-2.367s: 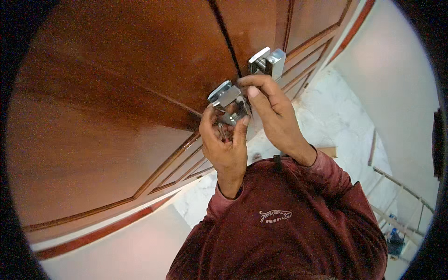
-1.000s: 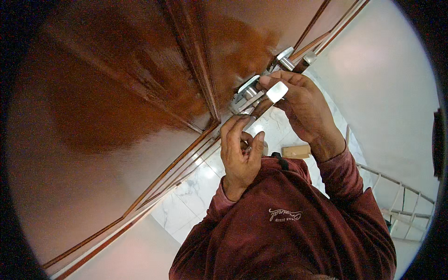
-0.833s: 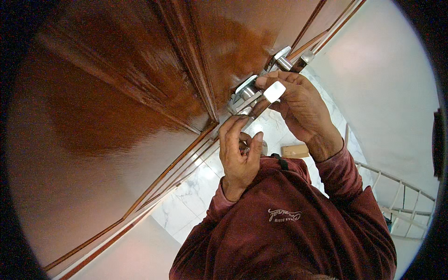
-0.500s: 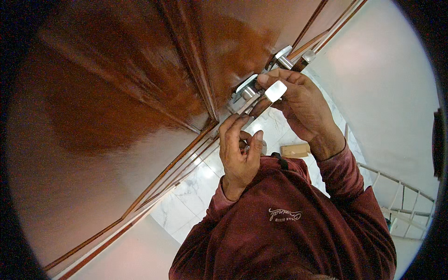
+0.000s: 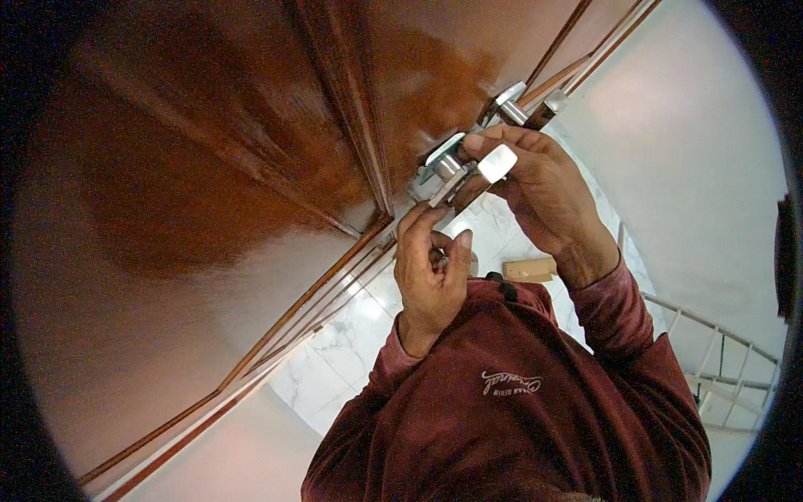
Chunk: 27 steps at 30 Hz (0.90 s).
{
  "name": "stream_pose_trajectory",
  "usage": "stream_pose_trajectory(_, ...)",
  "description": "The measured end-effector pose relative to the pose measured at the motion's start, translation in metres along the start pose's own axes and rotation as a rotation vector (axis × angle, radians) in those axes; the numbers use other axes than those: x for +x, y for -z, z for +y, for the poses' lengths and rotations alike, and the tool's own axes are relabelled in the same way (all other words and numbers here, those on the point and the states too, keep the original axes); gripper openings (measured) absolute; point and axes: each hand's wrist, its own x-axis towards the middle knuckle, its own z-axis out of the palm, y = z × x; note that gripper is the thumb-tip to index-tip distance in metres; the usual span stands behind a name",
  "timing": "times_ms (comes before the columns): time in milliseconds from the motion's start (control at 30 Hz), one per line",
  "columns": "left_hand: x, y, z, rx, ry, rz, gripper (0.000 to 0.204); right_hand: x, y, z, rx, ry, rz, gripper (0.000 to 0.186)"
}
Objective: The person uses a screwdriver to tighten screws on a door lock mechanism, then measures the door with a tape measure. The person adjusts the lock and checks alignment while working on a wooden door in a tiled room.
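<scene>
A silver lever door handle (image 5: 498,163) stands out from the glossy brown wooden door (image 5: 251,151). My right hand (image 5: 544,188) is closed round this handle from the right, thumb toward the door. The round base (image 5: 447,159) of the handle shows just left of my thumb. My left hand (image 5: 432,272) is below it, fingers curled, with the fingertips close under the handle. What those fingers hold, if anything, is hidden. A second silver fitting (image 5: 510,105) sits farther along the door, beyond my right hand.
A pale wall (image 5: 694,142) rises on the right. A cardboard box (image 5: 529,269) lies on the white marble-look floor tiles (image 5: 335,360). A white metal rack or ladder (image 5: 723,351) is at the lower right. The door's moulded edge (image 5: 293,314) runs along the left.
Both hands stay almost where they were. The handle and the door fittings sit slightly farther right in the picture. The grip of my right hand looks the same.
</scene>
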Motion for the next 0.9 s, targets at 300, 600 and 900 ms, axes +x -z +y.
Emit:
stream_pose_trajectory(300, 0.023, -0.003, -0.008, 0.303, -0.191, -0.004, 0.024, 0.000, -0.001, 0.001, 0.079, -0.051, -0.004, 0.017)
stream_pose_trajectory(600, 0.034, 0.004, -0.007, 0.361, -0.319, -0.037, 0.021, 0.002, -0.003, 0.001, 0.071, -0.051, 0.055, 0.016)
stream_pose_trajectory(900, 0.033, 0.004, -0.009, 0.308, -0.270, -0.028, 0.020, -0.001, -0.008, -0.004, 0.003, -0.053, 0.030, 0.019)
